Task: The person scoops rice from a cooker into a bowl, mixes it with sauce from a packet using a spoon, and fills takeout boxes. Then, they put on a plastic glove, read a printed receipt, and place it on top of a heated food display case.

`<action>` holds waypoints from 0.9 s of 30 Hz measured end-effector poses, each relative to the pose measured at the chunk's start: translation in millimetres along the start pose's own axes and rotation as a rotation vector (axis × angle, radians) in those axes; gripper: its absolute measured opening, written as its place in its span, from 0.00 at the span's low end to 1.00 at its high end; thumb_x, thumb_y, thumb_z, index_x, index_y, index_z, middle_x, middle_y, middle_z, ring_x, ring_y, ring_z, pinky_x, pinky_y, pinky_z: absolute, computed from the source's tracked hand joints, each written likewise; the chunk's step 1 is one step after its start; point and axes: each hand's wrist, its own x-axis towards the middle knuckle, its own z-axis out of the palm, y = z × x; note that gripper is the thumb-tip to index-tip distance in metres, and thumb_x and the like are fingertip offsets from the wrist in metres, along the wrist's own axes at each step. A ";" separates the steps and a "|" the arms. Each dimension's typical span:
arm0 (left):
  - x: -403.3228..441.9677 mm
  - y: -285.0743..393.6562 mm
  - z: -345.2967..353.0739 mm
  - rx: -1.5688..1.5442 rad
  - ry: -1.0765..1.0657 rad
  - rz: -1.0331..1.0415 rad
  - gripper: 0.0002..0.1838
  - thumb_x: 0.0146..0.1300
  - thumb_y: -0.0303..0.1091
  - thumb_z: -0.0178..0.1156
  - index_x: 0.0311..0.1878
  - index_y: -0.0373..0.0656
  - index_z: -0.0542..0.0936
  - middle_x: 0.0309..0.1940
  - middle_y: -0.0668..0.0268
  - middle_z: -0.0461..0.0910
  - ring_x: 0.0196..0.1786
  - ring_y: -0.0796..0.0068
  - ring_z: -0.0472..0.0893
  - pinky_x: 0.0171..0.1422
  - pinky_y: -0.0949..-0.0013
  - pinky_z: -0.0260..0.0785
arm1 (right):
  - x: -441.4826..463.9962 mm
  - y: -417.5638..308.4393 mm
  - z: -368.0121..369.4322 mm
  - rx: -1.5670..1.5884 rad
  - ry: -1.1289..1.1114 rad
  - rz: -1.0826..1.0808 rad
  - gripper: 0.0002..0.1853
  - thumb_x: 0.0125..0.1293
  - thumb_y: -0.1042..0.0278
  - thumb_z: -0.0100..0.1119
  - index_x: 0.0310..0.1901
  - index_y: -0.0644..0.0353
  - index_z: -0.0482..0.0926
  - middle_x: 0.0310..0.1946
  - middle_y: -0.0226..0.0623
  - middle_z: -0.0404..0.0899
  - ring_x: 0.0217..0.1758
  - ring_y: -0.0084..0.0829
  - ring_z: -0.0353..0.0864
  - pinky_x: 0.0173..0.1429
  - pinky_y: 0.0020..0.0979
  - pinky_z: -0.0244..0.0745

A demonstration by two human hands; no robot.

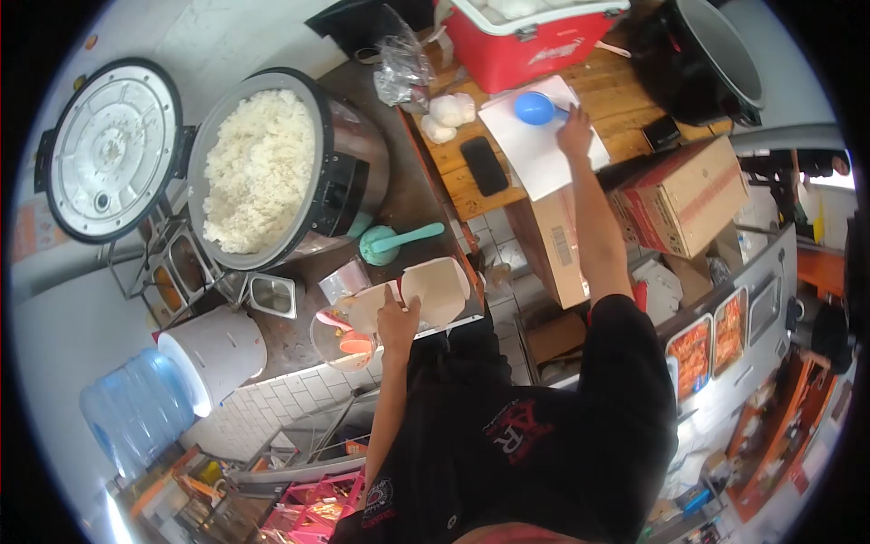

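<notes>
My left hand [399, 324] grips an unfolded brown cardboard food box [441, 295] at its middle, over the edge of the dark counter. Beside that hand is a clear plastic bowl [333, 348] with a red-orange cup inside. My right hand [574, 136] reaches out over the wooden table and closes on the handle of a blue scoop [535, 108]. Under the scoop lie white paper sheets [523, 150]. A black phone [484, 166] rests left of the paper. A mint-green rice scoop [379, 246] sits on the counter just beyond the box.
A large rice cooker [349, 172] full of white rice [263, 172] stands open at left, its lid [113, 150] tilted back. A red cooler [535, 45], knotted white bags [447, 116] and a black pot [698, 63] are at the back. Cardboard cartons [684, 195] stand at right.
</notes>
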 end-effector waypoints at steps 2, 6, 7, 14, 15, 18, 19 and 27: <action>-0.6 6.2 0.1 0.070 0.039 0.007 0.39 0.57 0.47 0.65 0.66 0.31 0.70 0.34 0.46 0.85 0.40 0.45 0.85 0.49 0.48 0.77 | 21.0 22.0 17.1 -0.020 -0.149 -0.102 0.35 0.59 0.70 0.55 0.71 0.52 0.63 0.68 0.42 0.69 0.73 0.50 0.64 0.68 0.57 0.68; 0.7 10.0 -4.1 0.082 0.062 0.000 0.29 0.59 0.49 0.64 0.56 0.35 0.79 0.35 0.46 0.85 0.41 0.44 0.85 0.49 0.47 0.77 | 19.6 4.6 2.4 -0.309 -0.264 -0.077 0.21 0.65 0.69 0.53 0.60 0.48 0.73 0.55 0.42 0.77 0.65 0.49 0.73 0.64 0.58 0.67; 1.1 12.8 -4.4 0.066 0.055 0.013 0.27 0.59 0.49 0.64 0.53 0.35 0.81 0.34 0.46 0.85 0.41 0.44 0.85 0.49 0.47 0.77 | 13.4 -1.0 -2.3 -0.319 -0.242 -0.048 0.17 0.66 0.68 0.53 0.57 0.48 0.74 0.54 0.41 0.78 0.63 0.49 0.74 0.62 0.58 0.69; -7.8 26.6 -26.2 0.112 0.054 -0.005 0.33 0.56 0.62 0.66 0.45 0.36 0.84 0.33 0.44 0.84 0.37 0.43 0.85 0.43 0.48 0.78 | -44.4 -42.9 -39.8 0.486 -0.238 0.015 0.11 0.68 0.64 0.58 0.44 0.61 0.71 0.31 0.54 0.83 0.39 0.57 0.84 0.40 0.49 0.75; -12.2 25.7 -31.9 0.086 0.104 0.037 0.33 0.56 0.61 0.66 0.45 0.36 0.84 0.33 0.45 0.84 0.36 0.45 0.85 0.43 0.49 0.78 | -56.2 -62.5 -56.4 0.629 -0.116 -0.075 0.13 0.71 0.62 0.57 0.48 0.63 0.71 0.29 0.48 0.81 0.30 0.50 0.83 0.36 0.47 0.74; -31.7 21.7 -59.5 -0.065 0.207 0.129 0.30 0.58 0.56 0.68 0.47 0.35 0.84 0.33 0.47 0.85 0.34 0.51 0.86 0.40 0.54 0.78 | -62.4 -137.0 -136.7 0.881 -0.212 -0.114 0.13 0.75 0.63 0.53 0.50 0.65 0.72 0.28 0.37 0.78 0.24 0.30 0.74 0.31 0.36 0.72; -38.0 26.0 -79.9 -0.165 0.214 0.141 0.27 0.60 0.53 0.68 0.48 0.35 0.84 0.33 0.48 0.85 0.34 0.54 0.87 0.39 0.57 0.78 | -59.9 -159.4 -161.5 1.021 -0.286 -0.125 0.12 0.76 0.64 0.52 0.50 0.65 0.72 0.28 0.34 0.77 0.24 0.26 0.72 0.30 0.32 0.71; -6.6 -58.3 -141.2 -0.806 0.456 0.145 0.19 0.71 0.41 0.60 0.54 0.35 0.80 0.41 0.54 0.87 0.42 0.71 0.87 0.38 0.69 0.77 | -49.0 -421.4 -303.7 0.721 -0.242 -0.922 0.14 0.71 0.60 0.54 0.50 0.60 0.77 0.36 0.53 0.83 0.42 0.57 0.82 0.44 0.50 0.75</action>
